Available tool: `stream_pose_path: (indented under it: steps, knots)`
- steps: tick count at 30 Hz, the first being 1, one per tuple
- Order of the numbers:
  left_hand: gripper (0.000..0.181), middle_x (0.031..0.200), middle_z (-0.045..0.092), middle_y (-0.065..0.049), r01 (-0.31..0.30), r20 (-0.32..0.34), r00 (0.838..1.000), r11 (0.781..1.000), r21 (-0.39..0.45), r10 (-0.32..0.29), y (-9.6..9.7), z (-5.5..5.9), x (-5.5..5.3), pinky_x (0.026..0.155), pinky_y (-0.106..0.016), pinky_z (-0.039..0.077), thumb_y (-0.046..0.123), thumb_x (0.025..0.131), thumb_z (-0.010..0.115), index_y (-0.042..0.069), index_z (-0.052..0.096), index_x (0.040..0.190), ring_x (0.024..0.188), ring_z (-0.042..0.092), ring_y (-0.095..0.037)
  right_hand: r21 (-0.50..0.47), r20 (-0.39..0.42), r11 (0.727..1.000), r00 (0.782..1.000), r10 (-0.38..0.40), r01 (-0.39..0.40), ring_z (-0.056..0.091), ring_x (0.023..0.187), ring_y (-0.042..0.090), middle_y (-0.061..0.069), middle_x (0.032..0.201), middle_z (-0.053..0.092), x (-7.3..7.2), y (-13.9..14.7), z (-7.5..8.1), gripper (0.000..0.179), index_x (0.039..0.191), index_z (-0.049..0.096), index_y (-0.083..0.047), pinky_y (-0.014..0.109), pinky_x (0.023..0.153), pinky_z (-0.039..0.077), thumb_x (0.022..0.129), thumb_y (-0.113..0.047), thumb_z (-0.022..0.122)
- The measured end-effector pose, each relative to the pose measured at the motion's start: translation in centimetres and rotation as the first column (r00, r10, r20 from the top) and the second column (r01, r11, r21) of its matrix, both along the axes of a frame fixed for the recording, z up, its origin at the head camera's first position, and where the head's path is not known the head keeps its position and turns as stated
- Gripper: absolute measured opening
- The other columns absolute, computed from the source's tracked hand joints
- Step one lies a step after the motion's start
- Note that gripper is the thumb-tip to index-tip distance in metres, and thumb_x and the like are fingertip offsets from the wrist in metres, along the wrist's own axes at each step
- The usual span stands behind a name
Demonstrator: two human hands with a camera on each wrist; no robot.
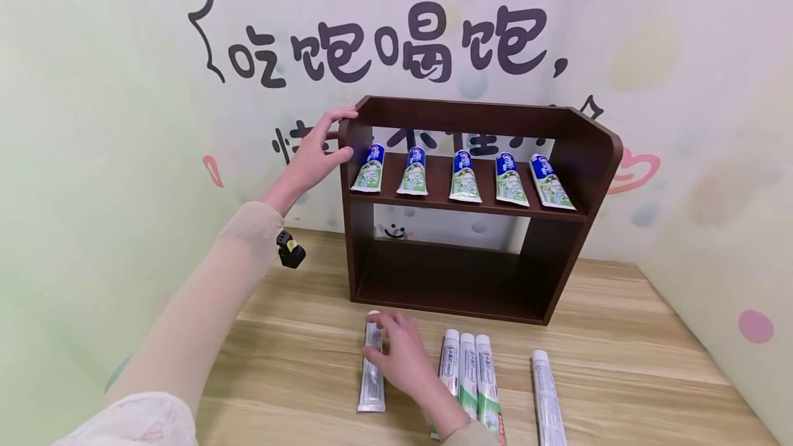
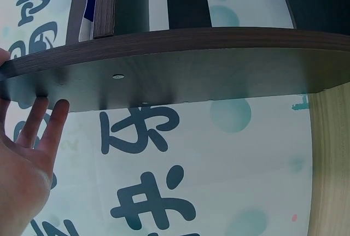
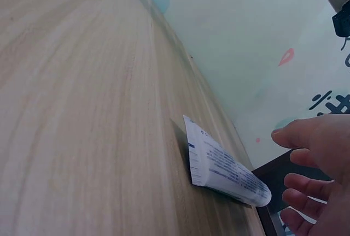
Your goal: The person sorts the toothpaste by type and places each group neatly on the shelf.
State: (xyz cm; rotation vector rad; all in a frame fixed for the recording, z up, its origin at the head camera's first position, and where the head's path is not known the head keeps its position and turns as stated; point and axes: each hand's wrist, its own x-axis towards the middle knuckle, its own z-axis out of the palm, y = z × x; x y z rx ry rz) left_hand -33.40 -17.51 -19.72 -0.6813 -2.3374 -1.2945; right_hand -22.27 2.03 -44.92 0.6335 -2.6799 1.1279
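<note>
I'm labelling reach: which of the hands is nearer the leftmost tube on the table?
Right. The right hand hovers by the tube, near its cap; the left hand is farther off, holding the left side of the shelf.

white tube [image 1: 371, 391]; flat on table [image 1: 291, 377]; cap [image 1: 373, 313] towards upright brown shelf [image 1: 446, 277]

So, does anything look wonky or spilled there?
Nothing looks spilled. The rightmost blue-and-green toothpaste tube on the dark brown shelf slants more than its neighbours, though camera angle may exaggerate that. At right, a long white tube lies on the pale wooden table, apart from three white-and-green tubes.
</note>
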Motion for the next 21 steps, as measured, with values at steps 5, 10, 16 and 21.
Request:
stream_pose_path:
  steps: [5,10,16,21]
  knots:
    - [0.053,0.163,0.031,0.002,0.006,-0.003,1.000,1.000,0.010,-0.006,-0.14,-0.13,-0.12,0.105,-0.055,0.045,0.009,0.093,0.055,0.018,0.043,0.144,0.136,0.041,-0.034,0.022,0.013,1.000,1.000,0.015,-0.016,0.056,0.112,0.026,0.007,0.122,0.062,0.00,-0.35,-0.33,0.047,0.127,0.064,-0.016,0.046,0.091,0.050,0.082,-0.021,0.077]
    - [0.054,0.163,0.031,0.002,0.009,-0.003,1.000,1.000,0.011,-0.009,-0.05,-0.19,-0.36,0.105,-0.056,0.044,0.007,0.093,0.055,0.017,0.042,0.145,0.137,0.040,-0.035,0.034,0.028,0.999,0.999,0.031,-0.032,0.056,0.107,0.021,0.005,0.115,0.062,0.11,-0.48,-0.61,0.046,0.125,0.065,-0.016,0.040,0.089,0.050,0.082,-0.022,0.078]
    - [0.053,0.163,0.031,0.003,-0.004,-0.008,1.000,1.000,0.007,0.004,-0.10,-0.13,-0.09,0.104,-0.056,0.045,0.010,0.094,0.054,0.018,0.043,0.145,0.136,0.041,-0.035,0.051,0.044,0.997,0.998,0.050,-0.052,0.050,0.090,0.011,0.003,0.106,0.059,0.05,-0.49,-0.75,0.043,0.122,0.068,-0.016,0.026,0.076,0.045,0.081,-0.022,0.078]
    - [0.053,0.163,0.030,0.001,0.001,-0.008,1.000,1.000,0.006,-0.001,-0.08,-0.12,-0.09,0.104,-0.056,0.046,0.010,0.094,0.054,0.016,0.042,0.145,0.135,0.042,-0.036,0.104,0.055,0.993,0.997,0.052,-0.058,0.050,0.092,0.012,0.001,0.105,0.057,0.11,-0.51,-0.65,0.042,0.121,0.070,-0.015,0.027,0.078,0.045,0.080,-0.022,0.079]
